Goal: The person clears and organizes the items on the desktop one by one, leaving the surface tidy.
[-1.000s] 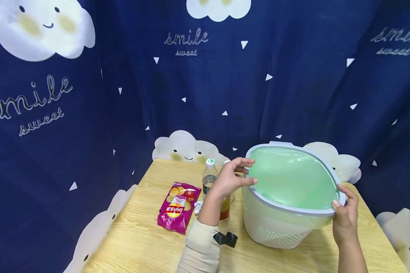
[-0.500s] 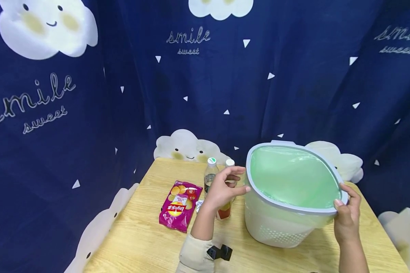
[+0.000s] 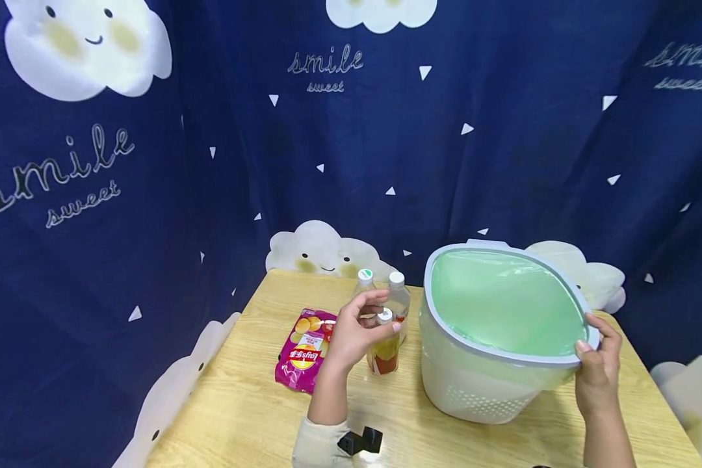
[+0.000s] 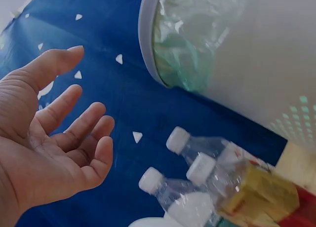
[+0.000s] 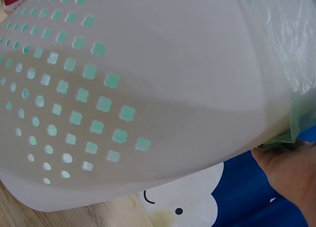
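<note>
The left hand point(image 3: 351, 338) holds nothing: thumb and fingers stand apart, the fingers loosely curved, beside three white-capped bottles — the front bottle point(image 3: 384, 357), the rear bottle point(image 3: 399, 300) and the left bottle point(image 3: 365, 277). In the head view it partly covers the packet point(image 3: 303, 359). The right hand point(image 3: 600, 370) pinches the right end of the rim point(image 3: 529, 358), thumb uppermost; the right wrist view shows it at the liner's edge, most of its fingers hidden.

Compared with one second earlier, the left hand has moved from the rim's left side toward the bottles, exposing the front bottle and covering more of the packet. The right hand keeps its grip at the same end.

The bin point(image 3: 462, 377) stands on the right part of the table point(image 3: 234, 416), its mouth turned toward the wearer. It is pale, with a patch of small holes low on its wall. The green liner point(image 3: 506, 302) covers the inside, glossy and lightly creased, and hangs over the rim outside — a translucent band round the upper wall.
</note>
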Demonstrator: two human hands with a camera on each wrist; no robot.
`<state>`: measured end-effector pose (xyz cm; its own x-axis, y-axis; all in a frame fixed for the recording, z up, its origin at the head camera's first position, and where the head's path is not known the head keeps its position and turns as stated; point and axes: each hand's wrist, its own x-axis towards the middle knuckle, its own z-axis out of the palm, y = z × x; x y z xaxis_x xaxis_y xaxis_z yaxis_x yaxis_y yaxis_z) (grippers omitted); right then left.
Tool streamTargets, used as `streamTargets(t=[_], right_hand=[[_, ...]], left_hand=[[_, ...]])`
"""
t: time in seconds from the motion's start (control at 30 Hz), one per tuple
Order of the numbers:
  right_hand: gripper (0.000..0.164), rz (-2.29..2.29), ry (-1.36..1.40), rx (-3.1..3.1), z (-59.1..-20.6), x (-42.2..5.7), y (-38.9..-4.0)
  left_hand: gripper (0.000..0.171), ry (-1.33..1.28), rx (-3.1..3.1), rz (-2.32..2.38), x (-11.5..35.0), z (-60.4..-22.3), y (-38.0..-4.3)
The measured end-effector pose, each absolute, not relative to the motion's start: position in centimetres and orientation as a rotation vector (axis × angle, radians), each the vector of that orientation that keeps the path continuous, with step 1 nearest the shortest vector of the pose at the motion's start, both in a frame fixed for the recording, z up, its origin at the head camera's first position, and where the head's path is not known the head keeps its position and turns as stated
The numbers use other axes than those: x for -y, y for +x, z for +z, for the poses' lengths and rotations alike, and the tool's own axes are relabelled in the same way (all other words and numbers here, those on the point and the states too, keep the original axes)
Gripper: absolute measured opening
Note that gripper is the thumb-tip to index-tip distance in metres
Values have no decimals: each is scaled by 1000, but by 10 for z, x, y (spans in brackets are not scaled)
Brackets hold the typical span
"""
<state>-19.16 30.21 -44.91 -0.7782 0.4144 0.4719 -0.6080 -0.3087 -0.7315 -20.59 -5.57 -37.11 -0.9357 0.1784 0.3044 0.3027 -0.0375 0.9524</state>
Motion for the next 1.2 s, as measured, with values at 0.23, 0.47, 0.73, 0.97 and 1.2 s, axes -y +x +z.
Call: streamTargets(t=[0.23, 0.47, 0.73, 0.97, 1.2], right_hand=[[50, 2125, 255, 1279, -449, -304, -192], [50, 2128, 267, 1275, -448, -307, -192], [50, 2133, 262, 1273, -451, -305, -193], [51, 2120, 250, 1287, -450, -304, -192], [50, 2115, 254, 1292, -450, -303, -191]], left_hand=[[46, -472, 2132, -2103, 63, -391, -202], [46, -379, 2124, -2080, 70, -413, -201], [49, -283, 2166, -2043, 80, -431, -198], [50, -245, 2163, -2027, 80, -443, -196], [51, -180, 2106, -2023, 77, -461, -196]])
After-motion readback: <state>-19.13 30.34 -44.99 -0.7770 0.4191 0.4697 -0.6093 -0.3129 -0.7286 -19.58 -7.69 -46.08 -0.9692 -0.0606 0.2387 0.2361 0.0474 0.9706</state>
